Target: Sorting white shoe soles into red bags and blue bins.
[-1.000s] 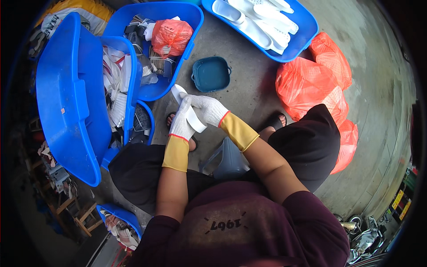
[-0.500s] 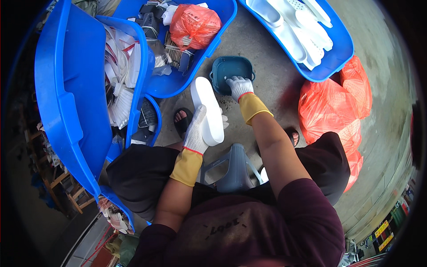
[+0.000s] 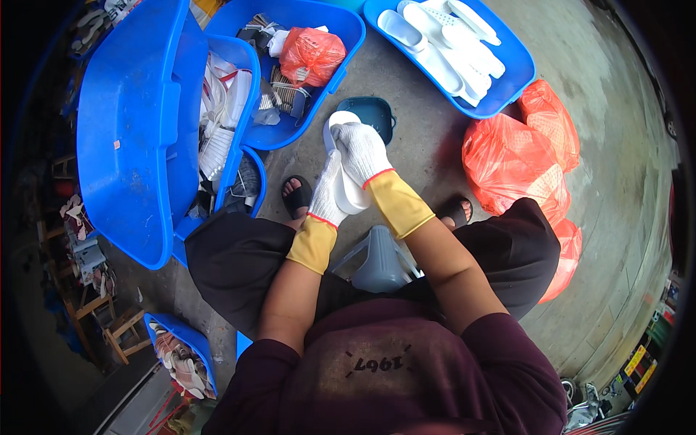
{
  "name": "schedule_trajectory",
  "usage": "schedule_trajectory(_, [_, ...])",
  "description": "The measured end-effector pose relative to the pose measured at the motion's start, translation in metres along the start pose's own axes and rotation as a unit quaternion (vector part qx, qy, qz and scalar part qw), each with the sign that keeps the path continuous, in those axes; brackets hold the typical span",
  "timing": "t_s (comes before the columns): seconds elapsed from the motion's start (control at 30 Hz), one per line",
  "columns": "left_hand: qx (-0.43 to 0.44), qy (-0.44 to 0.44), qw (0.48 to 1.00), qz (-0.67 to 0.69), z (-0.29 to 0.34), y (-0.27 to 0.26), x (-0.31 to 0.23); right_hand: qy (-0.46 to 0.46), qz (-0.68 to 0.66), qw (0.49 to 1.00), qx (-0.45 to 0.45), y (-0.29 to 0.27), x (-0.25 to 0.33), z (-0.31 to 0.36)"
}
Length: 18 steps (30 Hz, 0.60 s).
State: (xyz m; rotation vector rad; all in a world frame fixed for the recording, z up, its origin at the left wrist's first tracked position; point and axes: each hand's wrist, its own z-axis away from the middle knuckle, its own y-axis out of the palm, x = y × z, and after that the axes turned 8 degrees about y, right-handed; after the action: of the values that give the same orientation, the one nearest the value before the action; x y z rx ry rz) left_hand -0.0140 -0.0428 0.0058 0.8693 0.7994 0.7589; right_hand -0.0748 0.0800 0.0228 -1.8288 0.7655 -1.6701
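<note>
A white shoe sole [image 3: 354,198] is tilted in front of me, gripped along its side by my left hand [image 3: 330,190] in a white knit glove with a yellow cuff. Over its upper part lies my right hand [image 3: 362,151], gloved alike, with the fingers curled against the sole. Whether those fingers pinch anything small is hidden. Just beyond my hands, a small dark teal basin [image 3: 380,114] stands on the floor, partly covered by the right glove.
Blue tubs at left hold white strips [image 3: 215,138], tied bundles and a red plastic bag [image 3: 312,56]. A blue tub [image 3: 518,69] at far right carries several white soles. Red bags [image 3: 507,163] sit on the right; a grey stool [image 3: 380,264] is between my legs.
My right hand has left the teal basin and come back to the left onto the sole. The sole stays in my left hand. The whole view has shifted slightly.
</note>
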Motion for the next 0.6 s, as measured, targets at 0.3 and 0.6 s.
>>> schedule_trajectory(0.3, [0.017, -0.018, 0.999, -0.041, 0.027, 0.016, 0.005, 0.011, -0.075, 0.997, -0.016, -0.024, 0.023, 0.038])
schedule_trajectory(0.6, [0.178, -0.076, 0.981, 0.018, 0.036, 0.028, 0.003, -0.116, -0.092, 0.989, -0.003, -0.060, 0.037, 0.129])
